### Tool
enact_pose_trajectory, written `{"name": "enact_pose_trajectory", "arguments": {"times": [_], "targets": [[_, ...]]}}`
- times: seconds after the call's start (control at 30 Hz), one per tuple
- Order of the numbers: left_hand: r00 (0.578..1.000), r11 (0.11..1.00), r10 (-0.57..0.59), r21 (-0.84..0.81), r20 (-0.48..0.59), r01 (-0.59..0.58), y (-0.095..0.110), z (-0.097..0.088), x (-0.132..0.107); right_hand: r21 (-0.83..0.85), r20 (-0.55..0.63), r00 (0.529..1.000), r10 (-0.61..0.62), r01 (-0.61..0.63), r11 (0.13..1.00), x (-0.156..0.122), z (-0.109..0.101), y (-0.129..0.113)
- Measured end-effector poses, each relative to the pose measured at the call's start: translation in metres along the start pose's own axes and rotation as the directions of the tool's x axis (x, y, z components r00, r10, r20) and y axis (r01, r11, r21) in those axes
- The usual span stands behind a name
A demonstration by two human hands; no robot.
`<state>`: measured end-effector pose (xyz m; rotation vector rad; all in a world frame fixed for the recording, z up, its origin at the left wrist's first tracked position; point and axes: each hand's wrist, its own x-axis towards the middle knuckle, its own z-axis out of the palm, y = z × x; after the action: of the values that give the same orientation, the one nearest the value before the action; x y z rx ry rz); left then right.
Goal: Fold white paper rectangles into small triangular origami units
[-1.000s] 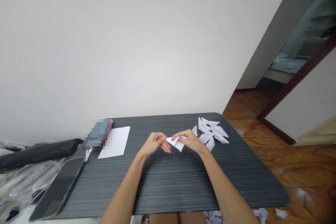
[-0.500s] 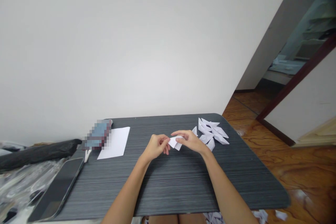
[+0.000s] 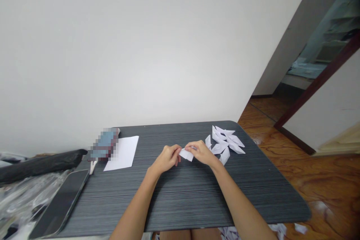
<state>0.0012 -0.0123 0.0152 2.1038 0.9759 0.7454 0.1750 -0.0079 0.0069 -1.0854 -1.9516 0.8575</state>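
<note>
Paper, pinched w/ L hand & R hand, folded pcs nearby

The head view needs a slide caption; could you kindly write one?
Left hand and right hand pinch folded paper over a dark table, near more folded pieces.

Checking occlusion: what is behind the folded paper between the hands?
Beyond the folded paper, the dark tabletop shows, then the pale wall. Whether the left hand or right hand touches its far side is hidden.

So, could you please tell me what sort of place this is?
Probably a room in a home, judging by the wood-patterned floor and the dark table before a plain white wall.
</note>
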Motion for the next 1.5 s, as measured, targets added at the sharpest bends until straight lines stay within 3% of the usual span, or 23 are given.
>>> {"name": "enact_pose_trajectory", "arguments": {"times": [0.13, 0.27, 0.4, 0.57, 0.67, 0.8, 1.13, 1.33, 1.5], "targets": [[0.999, 0.995, -0.043, -0.084, 0.016, 0.044, -0.006, 0.005, 0.001, -0.029, -0.006, 0.999, -0.038, 0.037, 0.999, 0.002, 0.007, 0.002], [0.994, 0.934, -0.109, -0.339, 0.029, 0.112, -0.013, -0.005, 0.002, 0.117, -0.023, 0.999, 0.044, -0.041, 0.992, 0.002, 0.003, 0.007], [0.981, 0.870, -0.165, -0.484, -0.106, 0.095, -0.019, -0.020, 0.003, 0.337, -0.018, 0.988, 0.151, -0.136, 0.932, 0.003, -0.003, 0.009], [0.995, 0.874, -0.060, -0.486, -0.084, 0.012, -0.016, -0.018, 0.007, 0.565, -0.006, 0.989, 0.151, -0.121, 0.816, 0.008, 0.012, 0.010], [0.988, 0.869, -0.049, -0.495, -0.148, -0.031, -0.016, -0.013, 0.009, 0.647, -0.036, 0.989, 0.143, -0.086, 0.757, 0.010, 0.022, 0.010], [0.969, 0.856, -0.076, -0.514, -0.235, -0.057, -0.021, -0.010, 0.010, 0.627, -0.059, 0.991, 0.124, -0.060, 0.776, 0.011, 0.027, 0.008], [0.917, 0.878, -0.096, -0.466, -0.388, -0.105, -0.021, -0.003, 0.012, 0.578, 0.003, 0.976, 0.218, -0.180, 0.796, 0.008, 0.022, 0.008], [0.937, 0.902, -0.045, -0.416, -0.347, -0.110, -0.016, -0.005, 0.011, 0.556, 0.013, 0.984, 0.178, -0.155, 0.817, 0.008, 0.021, 0.006], [0.946, 0.930, -0.033, -0.357, -0.322, -0.089, -0.016, -0.004, 0.010, 0.651, 0.101, 0.985, 0.140, -0.172, 0.740, 0.007, 0.021, 0.006]]}}
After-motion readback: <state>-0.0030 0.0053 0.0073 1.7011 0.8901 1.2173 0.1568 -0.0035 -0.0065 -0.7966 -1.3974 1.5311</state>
